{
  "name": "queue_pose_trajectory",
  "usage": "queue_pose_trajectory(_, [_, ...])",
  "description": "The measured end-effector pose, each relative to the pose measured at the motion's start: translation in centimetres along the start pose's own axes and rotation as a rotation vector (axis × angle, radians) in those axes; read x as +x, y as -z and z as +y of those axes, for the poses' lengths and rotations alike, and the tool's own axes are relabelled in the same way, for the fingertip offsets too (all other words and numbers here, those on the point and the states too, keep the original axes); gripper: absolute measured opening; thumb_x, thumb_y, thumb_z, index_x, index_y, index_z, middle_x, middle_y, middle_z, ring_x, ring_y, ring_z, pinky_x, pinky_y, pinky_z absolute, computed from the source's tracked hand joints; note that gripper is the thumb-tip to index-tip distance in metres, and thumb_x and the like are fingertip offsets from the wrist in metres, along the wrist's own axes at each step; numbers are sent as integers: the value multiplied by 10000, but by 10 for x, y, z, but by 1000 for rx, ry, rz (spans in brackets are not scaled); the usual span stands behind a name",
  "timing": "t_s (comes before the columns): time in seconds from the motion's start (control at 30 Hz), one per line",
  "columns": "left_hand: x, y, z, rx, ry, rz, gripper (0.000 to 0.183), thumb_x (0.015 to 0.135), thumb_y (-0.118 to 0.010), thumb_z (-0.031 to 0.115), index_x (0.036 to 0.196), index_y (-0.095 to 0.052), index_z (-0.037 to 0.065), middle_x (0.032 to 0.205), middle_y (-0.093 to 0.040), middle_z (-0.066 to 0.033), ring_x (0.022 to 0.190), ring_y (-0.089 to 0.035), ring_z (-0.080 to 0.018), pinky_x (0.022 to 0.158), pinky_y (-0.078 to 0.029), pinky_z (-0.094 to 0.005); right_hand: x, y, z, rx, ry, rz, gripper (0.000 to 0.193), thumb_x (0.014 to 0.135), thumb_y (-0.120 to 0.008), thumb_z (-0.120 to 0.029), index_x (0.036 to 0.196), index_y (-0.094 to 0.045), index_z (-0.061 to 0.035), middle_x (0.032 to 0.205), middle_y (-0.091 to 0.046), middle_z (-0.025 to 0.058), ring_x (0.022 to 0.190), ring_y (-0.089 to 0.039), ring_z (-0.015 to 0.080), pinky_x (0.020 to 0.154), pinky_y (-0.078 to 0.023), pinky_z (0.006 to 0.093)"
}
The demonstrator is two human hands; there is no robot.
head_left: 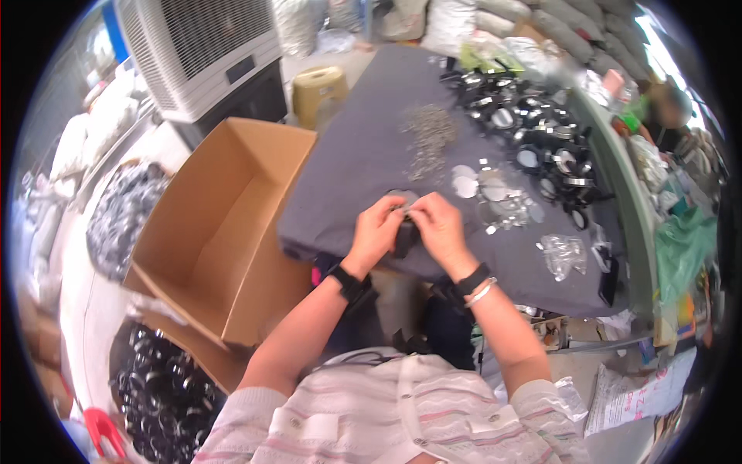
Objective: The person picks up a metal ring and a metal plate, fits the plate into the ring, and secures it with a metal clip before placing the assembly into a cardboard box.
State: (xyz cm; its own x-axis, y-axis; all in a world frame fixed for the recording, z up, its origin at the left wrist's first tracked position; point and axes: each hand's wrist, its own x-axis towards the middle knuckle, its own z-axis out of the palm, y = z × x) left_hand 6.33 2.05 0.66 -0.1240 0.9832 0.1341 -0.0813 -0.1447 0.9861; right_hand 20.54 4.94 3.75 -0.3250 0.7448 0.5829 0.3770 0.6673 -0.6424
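Over the near edge of the grey-covered table [348, 155], my left hand [374, 233] and my right hand [443, 232] meet with fingertips pinched together. Between and below them is a black piece [403, 243] with a rounded top, its kind unclear. Both hands close on it, and any small part between the fingertips is too small to name. Farther up the table lies a scatter of small metal bits [430, 139]. To the right of my hands are round silvery discs [464, 182] and loose clear pieces [506, 203].
A heap of black pieces with round silvery faces [533, 127] covers the table's far right. Clear plastic bags [563, 255] and a black phone-like slab [609, 280] lie at right. An open cardboard box [224, 224] stands left, a sack of black parts [166, 394] below it. Behind are an air cooler [197, 54] and yellow stool [318, 93].
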Motion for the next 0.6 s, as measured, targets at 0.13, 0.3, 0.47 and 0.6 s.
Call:
queue_pose_trajectory(0.13, [-12,20,0,92,38,54,220,908,-510,100,1100,-605,53,621,-538,12,446,-464,-55,391,-374,-217,-1,-18,-3,-180,386,1,40,798,-559,-70,833,-546,-54,777,-549,100,722,-584,294,590,-482,392])
queue_pose_trajectory(0.3, [-12,15,-1,-39,-27,-24,215,893,-536,63,1093,-594,12,649,-529,22,448,-444,-35,388,-360,-190,-5,-14,-9,-114,227,41,128,775,-639,-30,803,-514,-35,784,-572,97,698,-601,321,585,-488,391])
queue_pose_trajectory(0.47, [-11,10,5,-7,-3,5,217,871,-553,23,1084,-594,5,643,-536,14,468,-457,-38,394,-369,-198,-4,-14,-6,-103,170,35,123,783,-634,-37,820,-517,-37,794,-579,102,707,-608,323,584,-487,397])
queue_pose_trajectory(0.6, [-9,8,1,19,-28,41,193,879,-525,28,1054,-602,1,572,-495,38,419,-434,-30,357,-361,-191,-4,-16,-7,-64,109,-7,90,814,-602,-71,820,-532,-14,815,-578,127,739,-607,344,617,-484,421])
